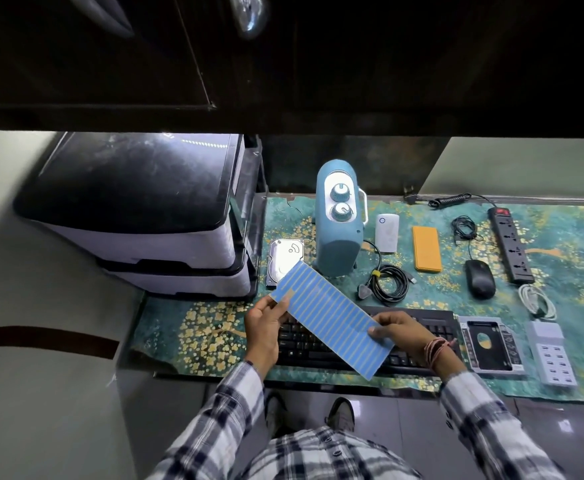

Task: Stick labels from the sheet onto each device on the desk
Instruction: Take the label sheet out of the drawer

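While held above the keyboard (pixel 422 327), both hands grip the label sheet (pixel 332 315).

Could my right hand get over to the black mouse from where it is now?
Probably yes. The mouse lies uncovered beyond the keyboard's right end, nothing standing between. But the right hand holds the label sheet, so it must let go first.

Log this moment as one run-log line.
stage: peeling | left hand: pinches label sheet corner | right hand: holds sheet | sheet above keyboard
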Motion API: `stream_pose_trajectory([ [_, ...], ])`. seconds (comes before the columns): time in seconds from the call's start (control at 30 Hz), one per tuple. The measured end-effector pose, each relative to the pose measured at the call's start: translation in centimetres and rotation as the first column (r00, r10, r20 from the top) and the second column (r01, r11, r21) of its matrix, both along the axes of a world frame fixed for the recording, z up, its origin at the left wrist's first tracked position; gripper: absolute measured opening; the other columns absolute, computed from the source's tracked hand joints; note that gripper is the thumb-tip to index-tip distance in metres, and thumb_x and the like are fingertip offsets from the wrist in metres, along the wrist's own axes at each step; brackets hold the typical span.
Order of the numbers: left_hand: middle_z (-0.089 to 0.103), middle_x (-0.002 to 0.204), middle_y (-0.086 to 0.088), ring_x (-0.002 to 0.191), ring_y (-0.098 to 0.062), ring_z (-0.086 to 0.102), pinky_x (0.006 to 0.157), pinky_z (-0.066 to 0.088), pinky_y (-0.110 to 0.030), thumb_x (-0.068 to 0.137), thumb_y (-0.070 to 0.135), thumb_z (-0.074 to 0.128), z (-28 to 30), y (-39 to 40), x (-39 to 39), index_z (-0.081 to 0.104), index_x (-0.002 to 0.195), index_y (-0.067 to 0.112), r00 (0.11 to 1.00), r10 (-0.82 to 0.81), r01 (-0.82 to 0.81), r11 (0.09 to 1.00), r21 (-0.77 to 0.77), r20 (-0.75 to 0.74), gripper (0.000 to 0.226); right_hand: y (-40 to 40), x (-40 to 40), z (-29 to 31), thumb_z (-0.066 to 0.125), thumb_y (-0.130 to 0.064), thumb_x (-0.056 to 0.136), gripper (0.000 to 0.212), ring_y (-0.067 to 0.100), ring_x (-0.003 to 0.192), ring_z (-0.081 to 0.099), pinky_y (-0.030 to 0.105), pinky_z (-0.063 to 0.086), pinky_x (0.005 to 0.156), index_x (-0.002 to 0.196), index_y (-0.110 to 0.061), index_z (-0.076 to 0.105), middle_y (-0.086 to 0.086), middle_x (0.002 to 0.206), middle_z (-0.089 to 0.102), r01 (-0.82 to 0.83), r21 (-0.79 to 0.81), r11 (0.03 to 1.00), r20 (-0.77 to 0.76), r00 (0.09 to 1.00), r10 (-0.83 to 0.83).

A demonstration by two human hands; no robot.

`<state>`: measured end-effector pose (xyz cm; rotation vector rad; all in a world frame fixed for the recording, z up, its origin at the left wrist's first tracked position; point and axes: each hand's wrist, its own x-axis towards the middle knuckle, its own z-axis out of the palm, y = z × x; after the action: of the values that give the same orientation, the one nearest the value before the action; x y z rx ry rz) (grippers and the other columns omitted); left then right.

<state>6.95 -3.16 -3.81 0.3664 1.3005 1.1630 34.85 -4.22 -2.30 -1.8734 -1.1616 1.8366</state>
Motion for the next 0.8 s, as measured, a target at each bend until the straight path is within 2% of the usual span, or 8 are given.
stream_pose_trajectory([
  [0.07, 0.075, 0.110, -0.019, 0.099, -0.032, 0.073, 0.092, 0.057, -0.043, 0.084, 0.012, 0.082, 0.4, -0.1, 0.4, 0.072, 0.109, -0.003, 0.999, 0.015, -0.015, 1.000, 0.025, -0.038, 0.031, 0.4, -0.4, 0.0, 0.063, -0.009, 0.094, 0.008, 0.016, 0.073, 0.067, 0.023, 0.052, 0.058, 0.091, -0.001, 0.065, 0.006, 0.086, 0.070, -0.052, 0.049, 0.997, 0.141, 0.989, 0.044],
  [0.1, 0.076, 0.108, -0.018, 0.100, -0.033, 0.073, 0.093, 0.057, -0.044, 0.083, 0.013, 0.083, 0.6, -0.2, 0.5, 0.073, 0.107, -0.001, 0.998, 0.018, -0.016, 0.999, 0.038, -0.054, 0.030, 0.7, -0.5, -0.3, 0.064, -0.014, 0.092, 0.009, 0.018, 0.079, 0.065, 0.025, 0.052, 0.062, 0.093, -0.005, 0.066, 0.003, 0.088, 0.069, -0.119, 0.096, 0.988, 0.270, 0.959, 0.089],
  [0.17, 0.077, 0.106, -0.017, 0.103, -0.035, 0.072, 0.094, 0.056, -0.046, 0.082, 0.015, 0.084, 1.1, -0.4, 0.8, 0.074, 0.103, 0.000, 0.997, 0.018, -0.012, 0.997, 0.073, -0.080, 0.027, 1.2, -1.3, -0.2, 0.063, -0.021, 0.089, 0.014, 0.023, 0.090, 0.063, 0.034, 0.053, 0.076, 0.101, -0.013, 0.064, 0.003, 0.097, 0.068, -0.310, 0.171, 0.935, 0.547, 0.819, 0.171],
  [0.23, 0.077, 0.102, -0.018, 0.102, -0.038, 0.072, 0.093, 0.058, -0.047, 0.082, 0.014, 0.084, 1.4, -0.5, 1.0, 0.074, 0.098, 0.000, 0.992, 0.007, 0.006, 0.994, 0.107, -0.126, 0.023, 1.6, -2.8, 0.3, 0.060, -0.020, 0.088, 0.025, 0.023, 0.097, 0.061, 0.039, 0.053, 0.087, 0.112, -0.015, 0.063, 0.004, 0.106, 0.067, -0.382, 0.301, 0.874, 0.638, 0.762, 0.113],
  [0.37, 0.077, 0.094, -0.018, 0.088, -0.031, 0.073, 0.085, 0.059, -0.044, 0.085, 0.012, 0.081, 1.7, -1.1, 1.3, 0.073, 0.087, 0.003, 0.976, -0.020, 0.059, 0.983, 0.174, -0.216, 0.011, 2.2, -7.1, 3.1, 0.068, -0.014, 0.088, 0.013, 0.011, 0.078, 0.062, 0.029, 0.055, 0.078, 0.100, -0.011, 0.072, -0.001, 0.091, 0.071, -0.245, 0.621, 0.745, 0.370, 0.929, -0.003],
  [0.47, 0.077, 0.085, -0.011, 0.079, -0.019, 0.069, 0.075, 0.056, -0.038, 0.088, 0.005, 0.076, 1.6, -1.4, 1.5, 0.074, 0.078, 0.014, 0.967, -0.047, 0.102, 0.972, 0.210, -0.250, 0.013, 2.5, -10.0, 4.1, 0.073, -0.014, 0.085, 0.004, 0.013, 0.071, 0.064, 0.029, 0.055, 0.069, 0.087, -0.011, 0.074, -0.001, 0.081, 0.072, -0.190, 0.728, 0.659, 0.249, 0.969, 0.004],
  [0.67, 0.076, 0.102, -0.018, 0.091, -0.018, 0.064, 0.083, 0.055, -0.034, 0.091, 0.002, 0.071, 1.6, -2.1, 1.9, 0.076, 0.103, -0.001, 0.965, -0.118, 0.177, 0.951, 0.252, -0.235, 0.013, 2.9, -12.5, 3.4, 0.072, -0.013, 0.084, 0.007, 0.015, 0.073, 0.066, 0.034, 0.056, 0.072, 0.085, -0.009, 0.077, 0.002, 0.080, 0.074, -0.192, 0.726, 0.660, 0.218, 0.975, 0.045],
  [0.8, 0.074, 0.111, -0.021, 0.102, -0.023, 0.068, 0.091, 0.056, -0.035, 0.093, 0.002, 0.069, 1.4, -2.4, 1.6, 0.077, 0.110, 0.008, 0.956, -0.172, 0.234, 0.936, 0.263, -0.237, 0.019, 2.5, -12.6, 2.8, 0.073, -0.015, 0.084, 0.009, 0.014, 0.078, 0.069, 0.035, 0.058, 0.076, 0.088, -0.010, 0.079, 0.002, 0.084, 0.075, -0.144, 0.692, 0.707, 0.183, 0.983, 0.020],
])
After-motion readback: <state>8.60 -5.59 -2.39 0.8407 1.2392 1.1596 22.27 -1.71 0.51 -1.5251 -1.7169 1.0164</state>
